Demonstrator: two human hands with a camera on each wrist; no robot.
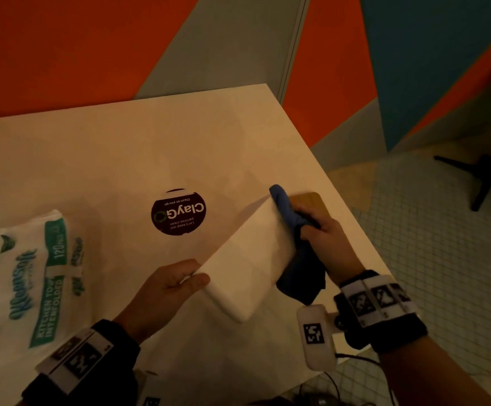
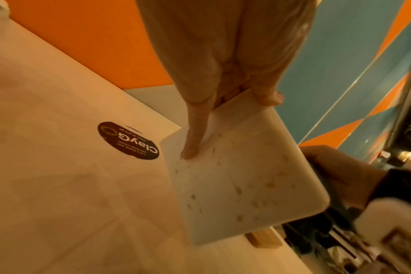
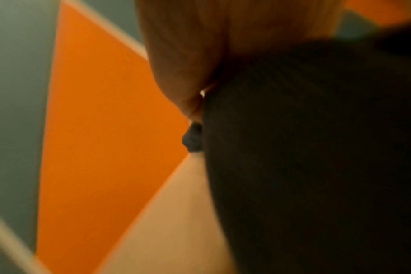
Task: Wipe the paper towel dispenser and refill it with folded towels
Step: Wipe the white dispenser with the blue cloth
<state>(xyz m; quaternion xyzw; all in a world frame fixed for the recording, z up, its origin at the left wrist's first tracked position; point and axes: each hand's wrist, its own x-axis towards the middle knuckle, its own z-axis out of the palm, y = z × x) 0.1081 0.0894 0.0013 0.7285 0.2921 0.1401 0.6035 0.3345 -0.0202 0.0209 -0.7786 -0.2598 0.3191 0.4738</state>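
Item: white paper towel dispenser (image 1: 247,259), tilted up off the bench (image 1: 121,159) near its right edge, one end held up by the left hand (image 1: 165,291). Left grip: thumb and fingers pinching the dispenser's near end, one finger (image 2: 195,137) laid flat along its face. Right hand (image 1: 330,244): grip curled round a bunched blue cloth (image 1: 294,230), pressed to the dispenser's far side. Condition: the left wrist view shows small brownish spots scattered over the face toward that camera, so wiping is judged under way, not finished. Wooden piece (image 1: 310,200), likely the lid, lies on the bench behind the cloth. Pack of folded towels (image 1: 33,276) lies at the bench's left, wrapper apparently unopened; refill not begun. Round dark sticker (image 1: 178,212) at bench centre
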